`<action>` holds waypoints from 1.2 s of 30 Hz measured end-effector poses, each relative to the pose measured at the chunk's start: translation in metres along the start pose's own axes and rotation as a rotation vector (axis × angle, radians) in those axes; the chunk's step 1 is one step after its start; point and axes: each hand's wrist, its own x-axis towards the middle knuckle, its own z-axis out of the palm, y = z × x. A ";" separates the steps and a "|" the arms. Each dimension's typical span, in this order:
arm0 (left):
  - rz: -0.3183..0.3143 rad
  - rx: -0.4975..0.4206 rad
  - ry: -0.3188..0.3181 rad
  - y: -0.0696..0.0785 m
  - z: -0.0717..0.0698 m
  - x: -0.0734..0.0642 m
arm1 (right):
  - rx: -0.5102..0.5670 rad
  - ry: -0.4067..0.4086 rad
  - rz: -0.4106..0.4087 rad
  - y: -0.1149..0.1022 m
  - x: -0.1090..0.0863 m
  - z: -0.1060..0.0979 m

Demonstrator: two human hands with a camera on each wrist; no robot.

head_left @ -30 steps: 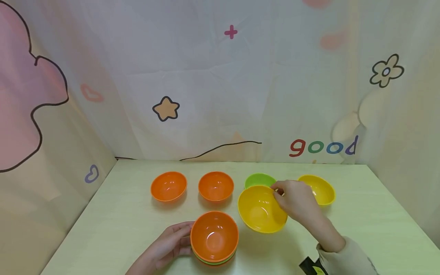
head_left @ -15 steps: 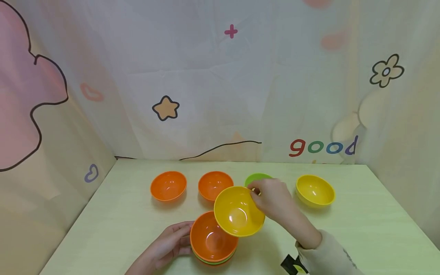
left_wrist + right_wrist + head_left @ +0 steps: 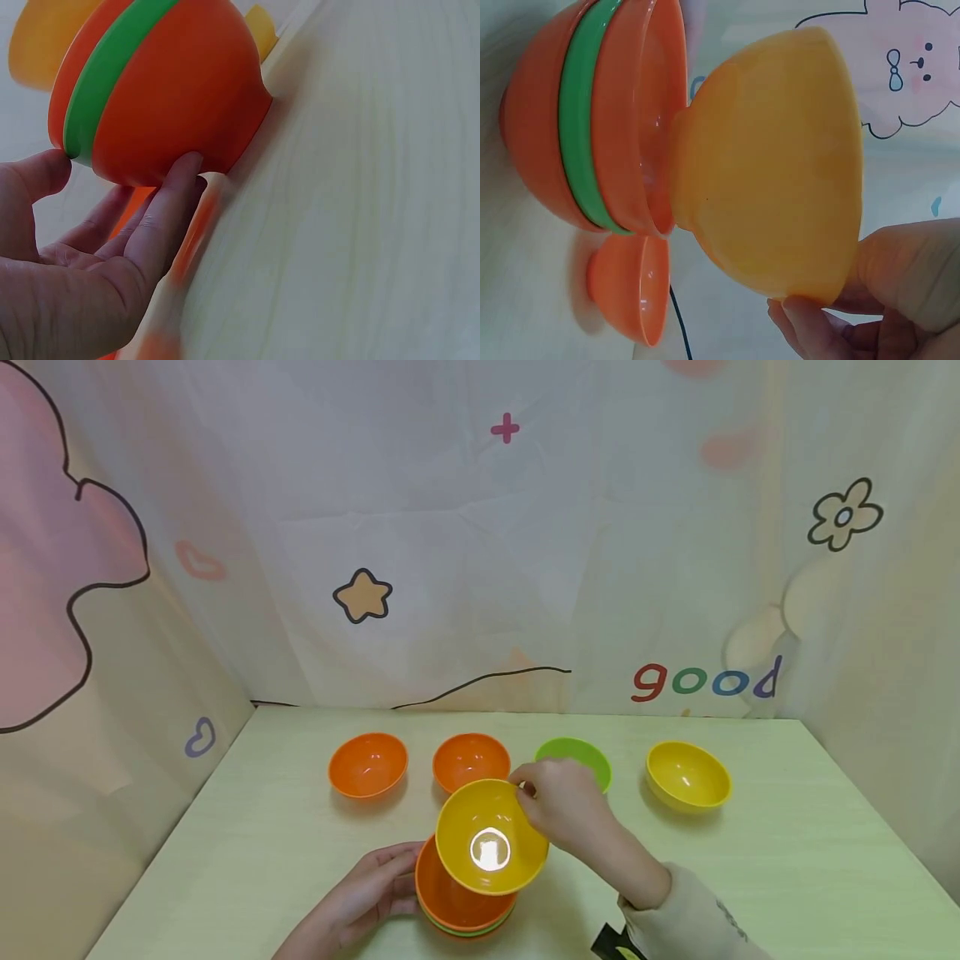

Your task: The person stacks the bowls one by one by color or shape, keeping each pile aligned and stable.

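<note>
Right hand (image 3: 566, 802) pinches a yellow bowl (image 3: 491, 835) above stacked bowls (image 3: 461, 910), contact unclear; left hand (image 3: 378, 885), thumb and fingers (image 3: 154, 217) apart, touches them

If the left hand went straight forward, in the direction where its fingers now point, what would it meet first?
First, the stack of orange and green bowls. The left hand already appears to touch its side, so no free gap shows.

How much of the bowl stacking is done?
Done: the left hand holds a stack of orange, green and orange bowls. In hand: the right hand pinches a yellow bowl over it. Probably left: two orange bowls, a green bowl and another yellow bowl, unstacked.
</note>
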 end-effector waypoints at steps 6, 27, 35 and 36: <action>0.000 0.004 0.010 0.000 0.001 0.000 | 0.007 -0.012 -0.029 -0.004 -0.001 0.008; -0.006 0.006 0.041 0.000 0.003 0.000 | 0.053 -0.045 -0.039 -0.009 -0.007 0.029; -0.007 -0.006 0.041 0.000 0.003 0.001 | 0.049 -0.066 -0.034 -0.008 -0.007 0.032; -0.008 -0.006 0.043 0.000 0.002 0.001 | 0.047 -0.067 -0.033 -0.008 -0.007 0.033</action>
